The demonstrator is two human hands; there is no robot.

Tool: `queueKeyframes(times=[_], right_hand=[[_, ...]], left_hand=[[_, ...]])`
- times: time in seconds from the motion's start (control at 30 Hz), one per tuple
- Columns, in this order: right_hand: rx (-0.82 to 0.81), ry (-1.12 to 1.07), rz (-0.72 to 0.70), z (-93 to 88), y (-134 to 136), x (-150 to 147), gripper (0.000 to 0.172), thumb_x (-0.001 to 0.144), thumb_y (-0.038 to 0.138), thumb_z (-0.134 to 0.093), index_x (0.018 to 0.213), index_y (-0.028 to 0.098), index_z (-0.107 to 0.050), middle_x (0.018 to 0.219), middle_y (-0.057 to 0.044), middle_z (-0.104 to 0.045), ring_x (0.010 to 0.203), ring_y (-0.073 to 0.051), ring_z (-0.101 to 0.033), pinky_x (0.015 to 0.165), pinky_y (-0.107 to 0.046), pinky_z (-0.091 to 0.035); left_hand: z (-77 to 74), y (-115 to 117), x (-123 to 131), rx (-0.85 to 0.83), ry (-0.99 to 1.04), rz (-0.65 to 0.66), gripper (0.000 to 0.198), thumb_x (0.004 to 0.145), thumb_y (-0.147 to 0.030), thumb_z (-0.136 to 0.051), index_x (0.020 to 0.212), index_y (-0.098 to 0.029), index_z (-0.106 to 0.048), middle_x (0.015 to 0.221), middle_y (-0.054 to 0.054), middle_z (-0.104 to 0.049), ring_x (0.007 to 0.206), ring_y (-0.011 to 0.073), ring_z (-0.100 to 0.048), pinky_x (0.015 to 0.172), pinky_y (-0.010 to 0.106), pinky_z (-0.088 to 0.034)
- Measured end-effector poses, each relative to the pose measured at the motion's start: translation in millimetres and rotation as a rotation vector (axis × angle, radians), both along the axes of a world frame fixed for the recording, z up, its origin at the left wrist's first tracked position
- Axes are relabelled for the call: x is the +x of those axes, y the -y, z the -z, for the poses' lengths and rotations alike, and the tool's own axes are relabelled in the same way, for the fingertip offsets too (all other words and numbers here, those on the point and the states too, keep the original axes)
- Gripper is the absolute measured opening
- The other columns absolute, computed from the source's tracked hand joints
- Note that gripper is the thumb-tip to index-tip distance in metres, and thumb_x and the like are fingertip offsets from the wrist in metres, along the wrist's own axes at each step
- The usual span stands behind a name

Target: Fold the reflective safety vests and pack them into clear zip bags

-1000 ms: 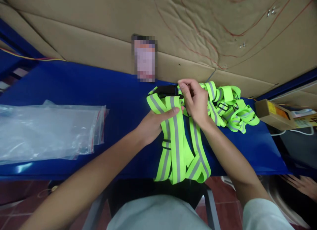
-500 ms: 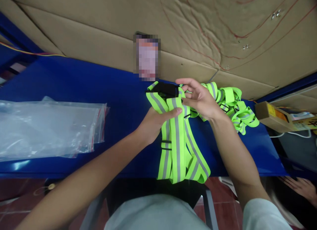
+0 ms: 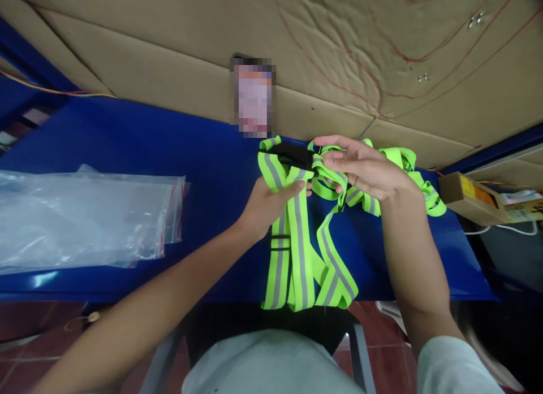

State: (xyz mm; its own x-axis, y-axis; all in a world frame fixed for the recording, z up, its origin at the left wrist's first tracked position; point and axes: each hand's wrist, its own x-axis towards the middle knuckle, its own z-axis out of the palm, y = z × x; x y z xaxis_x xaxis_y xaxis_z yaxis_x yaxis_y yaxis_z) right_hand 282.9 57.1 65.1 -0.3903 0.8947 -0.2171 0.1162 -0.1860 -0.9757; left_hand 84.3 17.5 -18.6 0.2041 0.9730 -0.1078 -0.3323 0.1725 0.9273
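While the left hand (image 3: 263,207) is pinching a bundle of green straps (image 3: 300,252), its thumb pressing on the grey-striped front and its fingertips showing beyond the edge, the right hand (image 3: 371,165) is gripping a looped part of the same straps just beside it, thumb against the curled fingers and the index finger reaching outward. A black buckle (image 3: 292,154) is sitting just beyond the left hand's thumb, between the two hands, and the rest of the straps are hanging in long folds below the left hand, toward the person's body. A black slider (image 3: 280,242) is crossing one strap just under the left palm. Behind and to the right of the right hand, a heap of similar straps (image 3: 433,202) is lying on the blue table (image 3: 203,213), partly hidden by that hand. Farther right, a small cardboard box (image 3: 469,199) is resting. Well to the left of the left hand, clear plastic bags (image 3: 80,219) are lying flat; ahead of it, a pixelated rectangular item (image 3: 253,97) is standing against the cardboard panel (image 3: 148,60).
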Motion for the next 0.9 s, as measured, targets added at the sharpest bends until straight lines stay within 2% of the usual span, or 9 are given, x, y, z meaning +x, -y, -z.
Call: queueKeyframes(times=[0.1,0.27,0.4,0.47,0.57,0.63,0.7,0.8,0.9], right_hand=[[-0.004,-0.043,0.009,1.8,3.5,-6.2,0.054,0.076,0.023,-0.087,0.125,0.023,-0.064,0.087,0.003,-0.066,0.073,-0.010,-0.065,0.062,-0.021,-0.058],[0.006,-0.234,0.101,24.6,5.7,-32.4,0.046,0.077,0.028,-0.087,0.114,0.023,-0.060,0.091,0.003,-0.068,0.076,-0.013,-0.073,0.078,-0.028,-0.064],[-0.020,-0.263,0.092,26.4,10.1,-39.7,0.043,0.079,0.023,-0.082,0.113,0.023,-0.056,0.095,0.001,-0.069,0.085,-0.015,-0.074,0.083,-0.030,-0.063],[0.016,-0.166,0.062,19.9,16.2,-37.6,0.046,0.080,0.022,-0.081,0.118,0.025,-0.055,0.095,0.002,-0.068,0.085,-0.014,-0.072,0.080,-0.028,-0.062],[0.134,0.126,0.043,10.8,25.4,-31.1,0.059,0.082,0.026,-0.082,0.132,0.028,-0.051,0.083,0.005,-0.065,0.074,-0.013,-0.067,0.065,-0.023,-0.057],[0.134,0.296,0.009,7.1,28.2,-26.8,0.062,0.083,0.031,-0.082,0.136,0.027,-0.050,0.075,0.005,-0.064,0.067,-0.013,-0.063,0.054,-0.021,-0.051],[0.071,0.362,-0.038,3.7,28.4,-24.1,0.052,0.084,0.037,-0.082,0.128,0.024,-0.058,0.071,0.004,-0.064,0.060,-0.012,-0.060,0.045,-0.020,-0.045],[-0.026,0.240,-0.136,-3.4,30.3,-23.8,0.042,0.082,0.043,-0.083,0.113,0.021,-0.066,0.070,0.003,-0.064,0.058,-0.011,-0.060,0.044,-0.020,-0.048],[-0.136,-0.011,-0.284,-5.8,43.4,-25.2,0.047,0.084,0.049,-0.081,0.117,0.020,-0.066,0.080,0.000,-0.069,0.065,-0.014,-0.067,0.052,-0.024,-0.056]], left_hand=[[2.4,-4.3,0.8,0.003,0.003,-0.058,0.026,0.079,-0.036,-0.082,0.096,-0.016,-0.078,0.098,0.009,-0.080,0.089,0.0277,-0.077,0.088,0.043,-0.060],[5.6,-7.2,-0.5,-0.029,0.021,-0.125,0.032,0.073,-0.033,-0.085,0.101,-0.019,-0.079,0.113,0.007,-0.079,0.110,0.0267,-0.073,0.100,0.038,-0.054],[4.1,-9.1,-3.3,-0.153,0.054,-0.170,0.033,0.066,-0.030,-0.086,0.097,-0.019,-0.079,0.105,0.006,-0.080,0.098,0.0270,-0.075,0.084,0.035,-0.059],[1.7,-11.0,-5.3,-0.193,0.051,-0.229,0.023,0.065,-0.025,-0.082,0.087,-0.019,-0.078,0.090,0.005,-0.080,0.083,0.0247,-0.074,0.071,0.033,-0.058],[-3.8,-14.3,-9.2,-0.198,0.065,-0.273,0.011,0.067,-0.021,-0.075,0.077,-0.018,-0.077,0.074,0.003,-0.075,0.064,0.0199,-0.069,0.057,0.029,-0.054],[-7.3,-16.2,-11.9,-0.175,0.078,-0.301,0.009,0.070,-0.021,-0.073,0.077,-0.017,-0.077,0.072,0.003,-0.074,0.061,0.0180,-0.068,0.056,0.028,-0.053],[-8.5,-18.4,-14.0,-0.135,0.096,-0.345,0.008,0.073,-0.023,-0.073,0.078,-0.017,-0.076,0.074,0.002,-0.074,0.065,0.0184,-0.069,0.060,0.029,-0.055],[-4.4,-23.9,-15.8,-0.088,0.126,-0.419,0.012,0.071,-0.024,-0.080,0.081,-0.019,-0.075,0.084,0.001,-0.077,0.079,0.0208,-0.073,0.071,0.031,-0.060],[2.8,-32.7,-17.2,-0.091,0.171,-0.479,0.021,0.070,-0.023,-0.083,0.089,-0.019,-0.075,0.097,0.003,-0.079,0.092,0.0240,-0.075,0.080,0.034,-0.062]])
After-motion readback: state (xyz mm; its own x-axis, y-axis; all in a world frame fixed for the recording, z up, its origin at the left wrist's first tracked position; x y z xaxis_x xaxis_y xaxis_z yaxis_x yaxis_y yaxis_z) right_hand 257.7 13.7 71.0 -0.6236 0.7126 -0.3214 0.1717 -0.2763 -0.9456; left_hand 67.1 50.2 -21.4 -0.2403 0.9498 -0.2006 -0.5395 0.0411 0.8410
